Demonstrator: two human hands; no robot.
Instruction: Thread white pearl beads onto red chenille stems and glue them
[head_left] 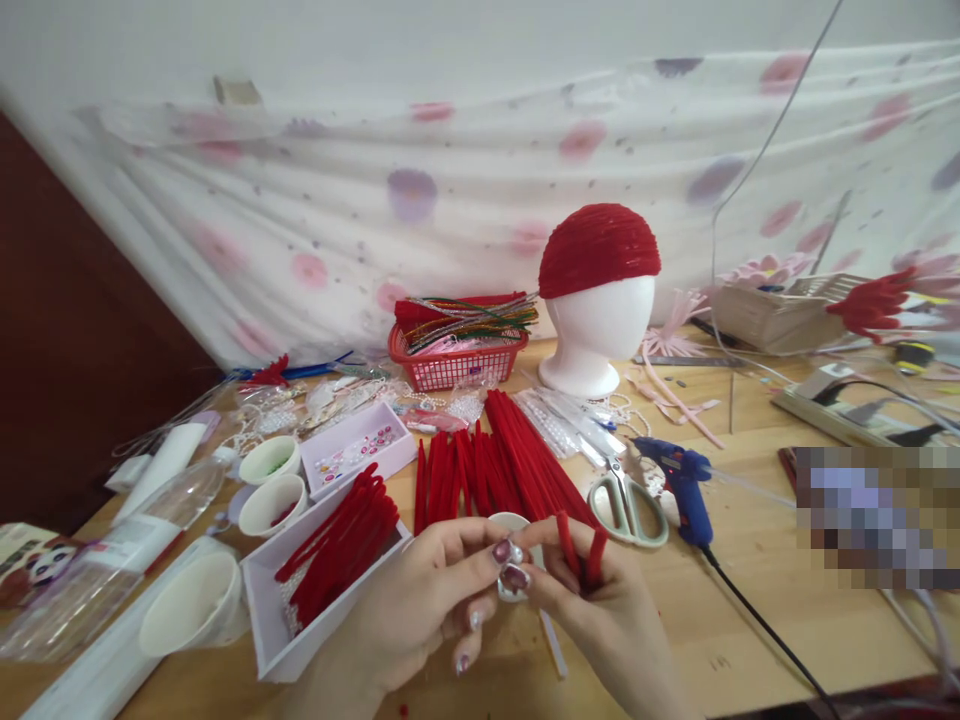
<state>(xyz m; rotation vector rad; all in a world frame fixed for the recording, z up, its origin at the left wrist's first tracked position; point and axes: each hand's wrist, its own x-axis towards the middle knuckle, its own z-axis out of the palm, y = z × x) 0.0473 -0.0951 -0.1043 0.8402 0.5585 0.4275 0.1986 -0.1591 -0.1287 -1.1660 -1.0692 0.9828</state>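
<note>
At the lower centre of the frame, the left hand (435, 590) and right hand (596, 610) are held fingertips together. Beyond, a red bundle (521, 450) is spread on the table (757, 610), and a cup (508, 521) is mostly hidden. A red stem (597, 558) is held in the right grip, between curled fingers, tilted upward, clearly nearer that hand; its far end is hidden. How far the left grip is closed, and on what, cannot be told.

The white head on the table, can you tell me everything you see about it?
The white head looks smooth, maybe foam. It stands upright on its wide neck on the wooden table, right of the red basket. A ridged, fuzzy-looking red cap covers its top.
</note>
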